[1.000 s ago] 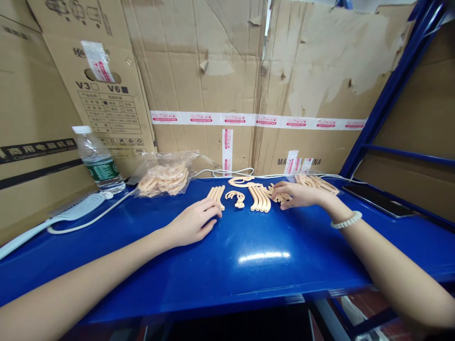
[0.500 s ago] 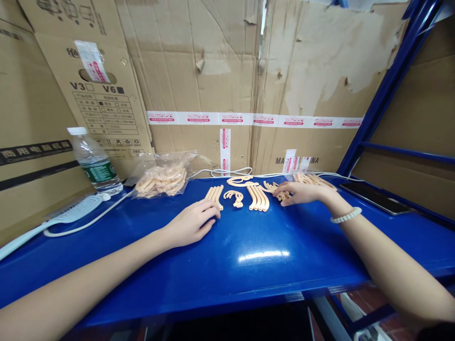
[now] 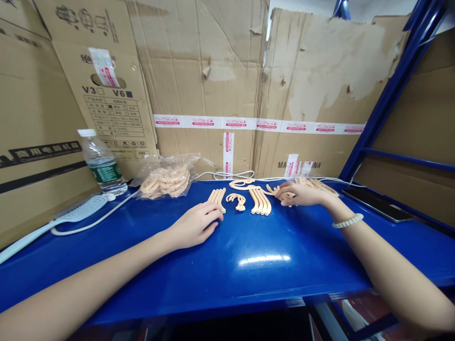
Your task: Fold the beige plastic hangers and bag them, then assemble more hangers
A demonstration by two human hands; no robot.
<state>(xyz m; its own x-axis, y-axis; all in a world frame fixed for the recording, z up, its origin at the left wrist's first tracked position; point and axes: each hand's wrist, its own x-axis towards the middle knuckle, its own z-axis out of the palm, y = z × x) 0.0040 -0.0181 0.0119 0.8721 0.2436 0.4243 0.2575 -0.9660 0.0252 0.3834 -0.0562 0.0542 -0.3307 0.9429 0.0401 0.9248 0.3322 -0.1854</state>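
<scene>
My left hand (image 3: 197,225) rests on the blue table with its fingers loosely bent and apart, holding nothing I can see. Its fingertips lie against the near end of a row of cream plastic hanger arms (image 3: 216,195). At the right, my right hand (image 3: 301,193) reaches down over a small pile of cream curved hooks (image 3: 273,190), partly hiding them; thumb and fingers look apart. Between the hands lie a fanned group of hooks (image 3: 236,201) and a second row of hanger arms (image 3: 260,201). Behind them is a hanger-like assembled piece (image 3: 241,184).
A clear bag of cream parts (image 3: 165,180) sits back left, near a water bottle (image 3: 103,166) and a pale hairbrush (image 3: 78,210). More cream pieces (image 3: 316,184) lie behind my right hand. A phone (image 3: 378,204) is far right. A white cable (image 3: 232,175) runs along the cardboard.
The camera view has shifted slightly, moving the scene a little right and down. My right hand's fingers have bent further down over the hooks. My left hand stays by the hanger arms.
</scene>
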